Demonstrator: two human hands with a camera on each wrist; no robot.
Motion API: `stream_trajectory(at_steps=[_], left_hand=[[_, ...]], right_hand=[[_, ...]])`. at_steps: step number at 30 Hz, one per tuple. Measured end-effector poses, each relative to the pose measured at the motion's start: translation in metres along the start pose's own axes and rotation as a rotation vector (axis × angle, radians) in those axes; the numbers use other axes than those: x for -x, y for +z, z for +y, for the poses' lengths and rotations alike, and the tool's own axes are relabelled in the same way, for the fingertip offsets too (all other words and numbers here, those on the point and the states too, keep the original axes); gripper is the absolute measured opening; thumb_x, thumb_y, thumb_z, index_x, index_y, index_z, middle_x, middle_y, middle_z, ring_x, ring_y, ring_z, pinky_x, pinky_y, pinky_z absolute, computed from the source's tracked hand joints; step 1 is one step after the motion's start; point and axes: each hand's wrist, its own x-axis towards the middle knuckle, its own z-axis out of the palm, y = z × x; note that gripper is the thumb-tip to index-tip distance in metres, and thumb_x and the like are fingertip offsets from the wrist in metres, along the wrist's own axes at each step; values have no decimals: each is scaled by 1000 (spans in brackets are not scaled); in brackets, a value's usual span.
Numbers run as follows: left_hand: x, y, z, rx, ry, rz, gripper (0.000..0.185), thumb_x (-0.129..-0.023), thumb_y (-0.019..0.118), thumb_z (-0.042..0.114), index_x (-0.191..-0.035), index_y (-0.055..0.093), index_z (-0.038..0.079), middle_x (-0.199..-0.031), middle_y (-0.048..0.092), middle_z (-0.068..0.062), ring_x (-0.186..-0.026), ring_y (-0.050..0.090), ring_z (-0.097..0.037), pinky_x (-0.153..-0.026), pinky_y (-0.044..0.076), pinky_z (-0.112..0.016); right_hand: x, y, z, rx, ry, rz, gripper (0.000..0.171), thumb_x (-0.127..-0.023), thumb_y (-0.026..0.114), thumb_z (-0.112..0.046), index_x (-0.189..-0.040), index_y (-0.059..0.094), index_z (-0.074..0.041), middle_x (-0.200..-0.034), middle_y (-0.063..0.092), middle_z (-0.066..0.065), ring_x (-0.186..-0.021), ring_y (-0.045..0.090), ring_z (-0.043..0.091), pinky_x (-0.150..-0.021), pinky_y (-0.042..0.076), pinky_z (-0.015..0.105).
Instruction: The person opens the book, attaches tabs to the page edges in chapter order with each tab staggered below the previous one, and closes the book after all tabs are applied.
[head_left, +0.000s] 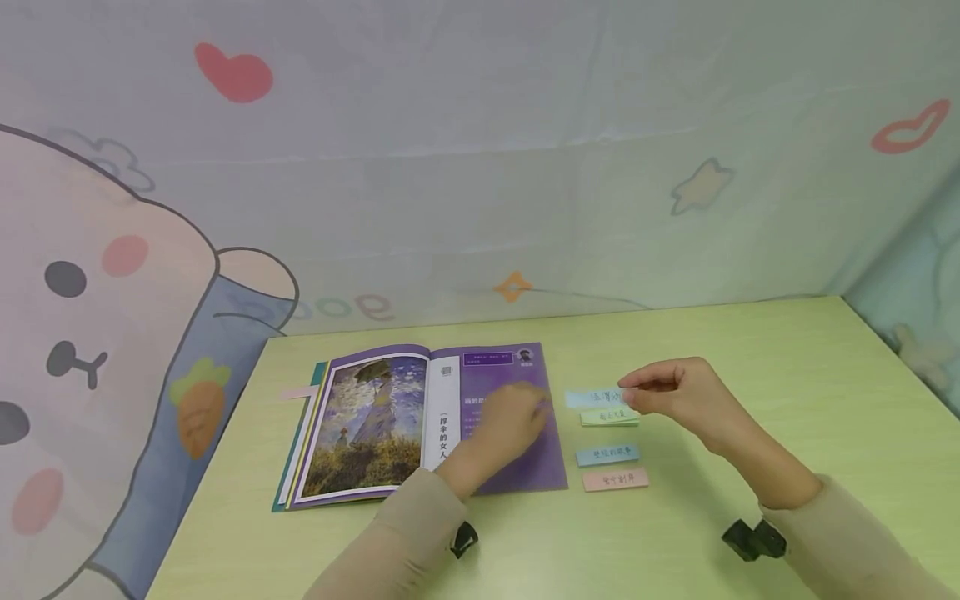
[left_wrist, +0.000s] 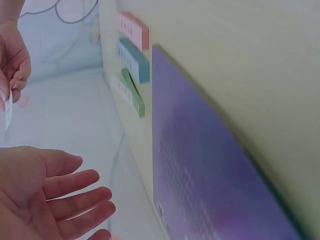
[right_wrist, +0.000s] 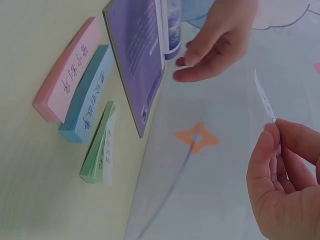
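Note:
An open book (head_left: 375, 425) lies flat, with a painting on its left page and a purple right page (left_wrist: 210, 165). My left hand (head_left: 534, 406) hovers just over the purple page, fingers relaxed and empty, palm showing in the left wrist view (left_wrist: 55, 192). My right hand (head_left: 628, 390) is raised to the right of the book and pinches a pale blue sticky note (right_wrist: 264, 100) between thumb and fingers. Under it lies a green sticky pad (head_left: 609, 416), then a blue pad (head_left: 607, 454) and a pink pad (head_left: 615, 479).
The yellow-green table (head_left: 787, 400) is backed by a cartoon-printed cloth wall (head_left: 480, 167) behind and at both sides. A pink note (head_left: 300, 392) sticks out past the book's left edge. The table's left edge runs close to the book.

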Motion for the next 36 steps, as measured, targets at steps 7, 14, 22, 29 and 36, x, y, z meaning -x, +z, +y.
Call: stream_trajectory(at_steps=[7,14,22,29,36], left_hand=[[1,-22,-19,-117,-54,-238,42,-96,51,17,-134,46,2,-138,46,-13,-123,47,-29,-90,48,-41],[-1,-24,-25,-149,-84,-394,55,-99,42,21,-148,22,6,-153,18,-10,-139,20,-30,-100,35,-54],[-12,-4,-26,-160,-74,-389,55,-100,39,23,-149,19,9,-154,16,-6,-140,18,-27,-101,30,-58],[-16,10,-21,-192,-78,-451,61,-98,44,33,-149,20,13,-154,15,-1,-141,14,-24,-104,26,-58],[-15,17,-18,-220,-92,-492,64,-96,44,42,-149,21,15,-154,17,1,-140,17,-23,-106,25,-55]], right_hand=[[-31,1,5,-35,20,-73,33,-86,67,-10,-111,61,10,-98,67,9,-83,65,15,-81,53,38],[-66,14,20,-121,118,-105,35,-86,67,-7,-113,59,13,-94,66,6,-87,65,20,-82,53,36],[-91,26,42,-57,172,-61,31,-87,65,-6,-112,61,12,-90,66,7,-89,64,27,-81,53,37],[-101,33,59,-66,204,-42,28,-87,64,-4,-111,61,12,-86,66,5,-77,65,17,-73,55,30],[-105,38,61,-61,201,-45,28,-87,63,-3,-110,61,12,-83,66,4,-74,63,13,-71,54,27]])
